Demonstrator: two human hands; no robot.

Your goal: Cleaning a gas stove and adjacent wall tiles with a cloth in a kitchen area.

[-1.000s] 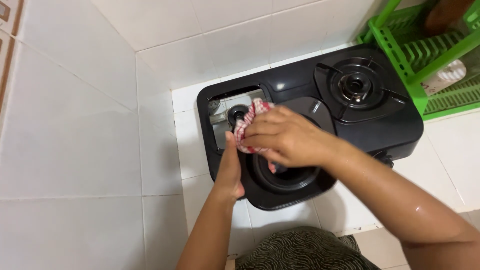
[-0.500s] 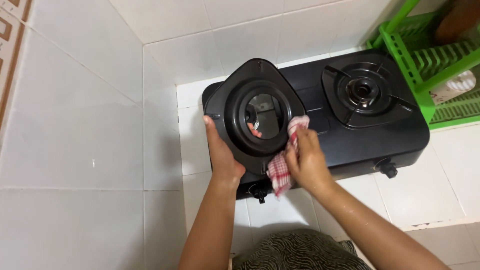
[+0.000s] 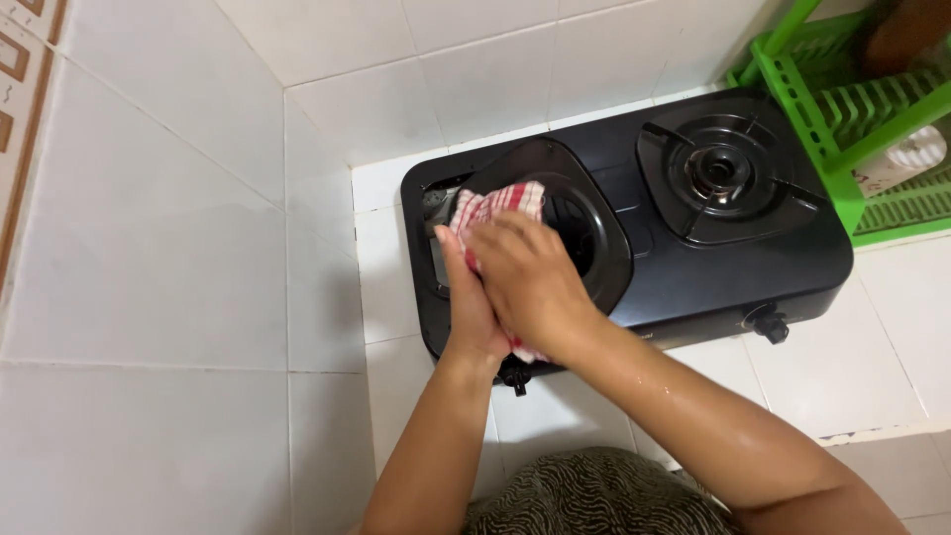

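A black two-burner gas stove (image 3: 733, 267) sits on a white tiled counter in a corner. Its left burner plate (image 3: 594, 213), a black rounded-triangle piece with a round hole, is lifted and tilted up on edge over the left opening. My left hand (image 3: 466, 302) grips the plate's left edge from below. My right hand (image 3: 525, 277) presses a red-and-white checked cloth (image 3: 490, 205) against the plate's face and covers most of it. The right burner (image 3: 718, 170) stays in place with its pan support.
A green plastic dish rack (image 3: 842, 109) stands at the right of the stove with a white item inside. White wall tiles close in the left and back. Two stove knobs (image 3: 768, 324) stick out at the front. A dark patterned garment shows at the bottom.
The burner plate has turned from facing me to edge-on and tilted right. My right hand with the cloth moved from the plate's lower right rim up onto its left face.
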